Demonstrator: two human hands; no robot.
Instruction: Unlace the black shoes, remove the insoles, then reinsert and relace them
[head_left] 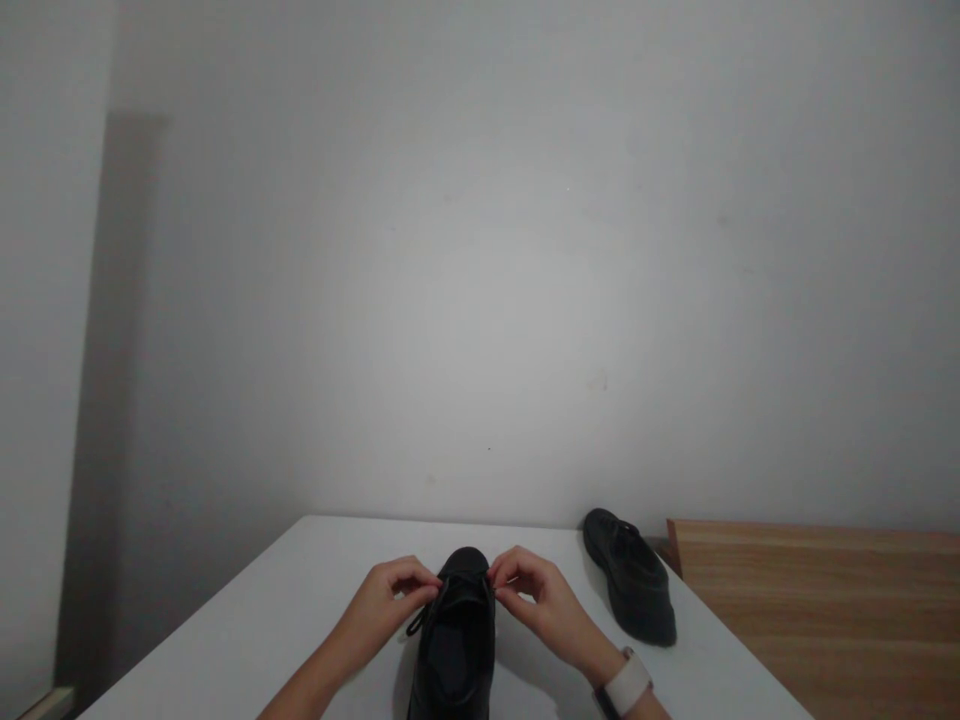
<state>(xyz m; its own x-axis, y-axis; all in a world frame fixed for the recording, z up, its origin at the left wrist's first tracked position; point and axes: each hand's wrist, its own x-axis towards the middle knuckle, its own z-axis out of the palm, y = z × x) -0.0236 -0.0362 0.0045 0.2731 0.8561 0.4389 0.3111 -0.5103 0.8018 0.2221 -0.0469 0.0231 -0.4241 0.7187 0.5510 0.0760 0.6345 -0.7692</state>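
Laces (429, 608) of the black shoe (454, 640) look thin, soft and limp, so the left hand (384, 600) and right hand (541, 598) pinch them with narrow fingers near the eyelets.

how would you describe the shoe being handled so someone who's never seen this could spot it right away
On the white table against the pale wall, look at the near edge, straight in front of the person. The black shoe there points away, opening toward the camera, with the left hand and right hand pinching its laces. The other black shoe lies untouched to the right, near the wooden surface.
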